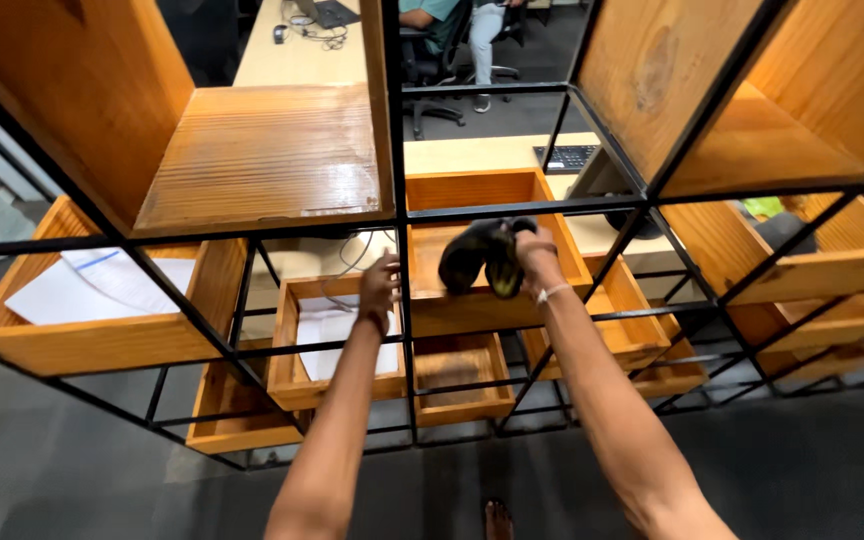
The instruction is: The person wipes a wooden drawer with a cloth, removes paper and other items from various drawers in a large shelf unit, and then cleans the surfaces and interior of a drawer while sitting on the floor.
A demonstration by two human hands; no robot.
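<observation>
My right hand [535, 252] grips a pair of dark shoes [485, 257] with yellowish soles, holding them in front of an open wooden box [500, 312] in the black metal shelf frame [399, 200]. My left hand [380, 285] rests on the vertical metal bar just left of that box, fingers curled against it. A thin band circles my right wrist.
Wooden boxes fill other cells of the frame; one at left holds white papers [92, 285], another below holds a sheet [327, 335]. Behind the shelf stand desks with a keyboard [564, 157] and cables. A person sits on an office chair [430, 60] at the back. Dark floor lies below.
</observation>
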